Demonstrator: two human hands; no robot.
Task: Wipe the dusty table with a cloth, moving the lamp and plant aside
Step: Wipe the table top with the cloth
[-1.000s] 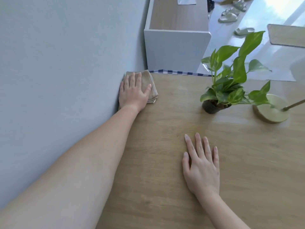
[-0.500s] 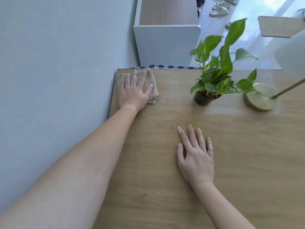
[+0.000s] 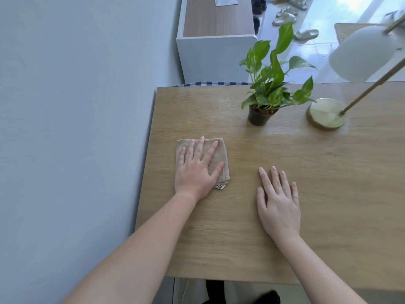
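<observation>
From the head camera, the left hand lies flat with its fingers spread on a folded beige cloth, pressing it onto the wooden table near the table's left edge. The cloth sits under the palm and fingers, its right side and near corner showing beyond the thumb. The right hand rests flat on bare wood to the right of the cloth, fingers spread, holding nothing. At the far right stand the potted plant and, just to its right, the lamp with its round brass base.
</observation>
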